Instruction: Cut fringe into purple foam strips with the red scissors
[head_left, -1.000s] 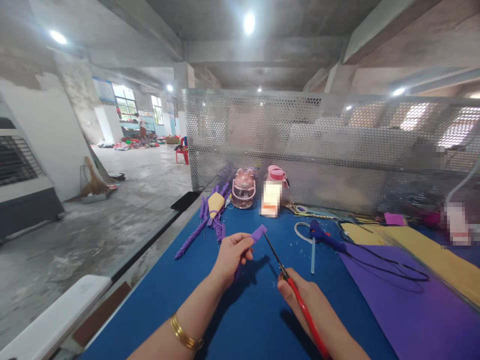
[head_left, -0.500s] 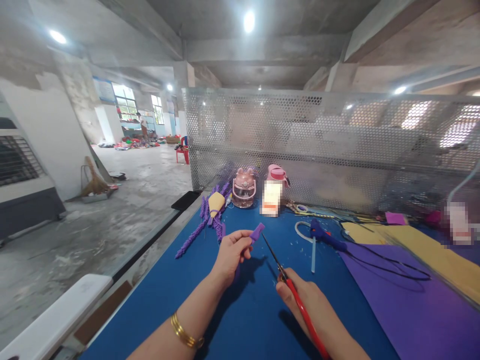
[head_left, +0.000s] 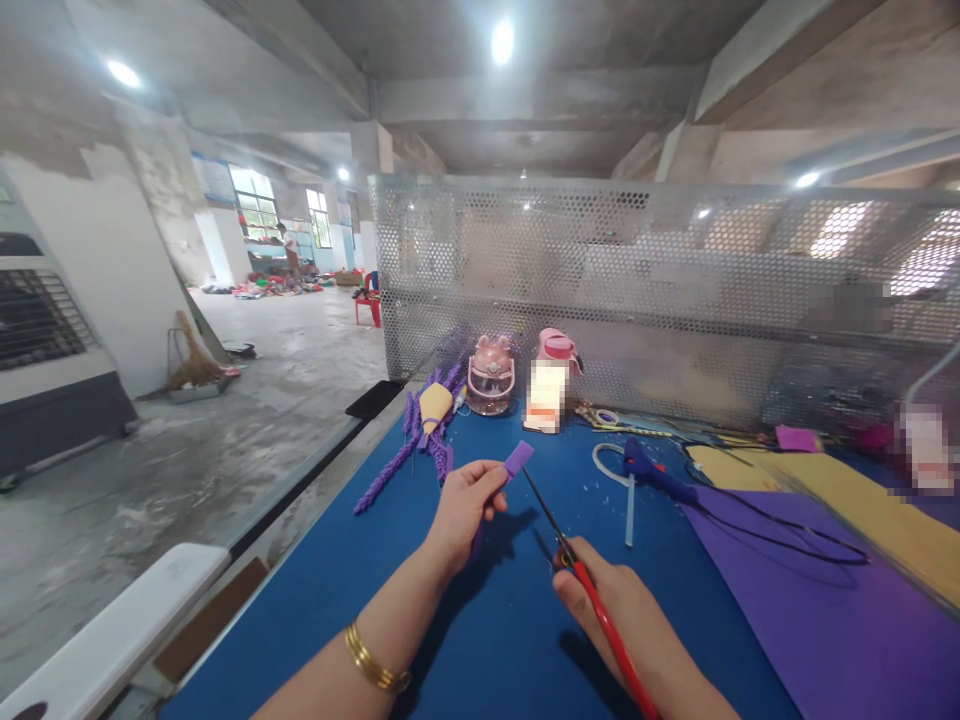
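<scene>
- Purple first: pinching a strip (head_left: 519, 458) between thumb and forefinger of the left hand (head_left: 469, 505), closing tight and leaving a short end poking out!
- And holding it where?
- Over the blue tabletop (head_left: 510, 640), hovering well in from the left edge and short of the far edge.
- Gripping what on the other side?
- Red-handled scissors (head_left: 591, 590), curling the right hand (head_left: 615, 585) around them, pointing the tip just beside the strip. Touching? Not showing clearly. Hiding the lower fingers too, so not revealing their exact curl.
- Handling how, that strip?
- Looking light, soft and bendy, perhaps foam; probably creasing under pressure, hardly slipping. Best pinching flat, close to the free end. With the scissors, likely feeling stiffer, heavier; best holding by the handles.
- Spotting anything nearby?
- Seeing purple flower stems (head_left: 386, 482) by the far left corner, plus a blue glue gun (head_left: 664, 478) to the right, trailing its cable over a purple sheet (head_left: 817, 620).
</scene>
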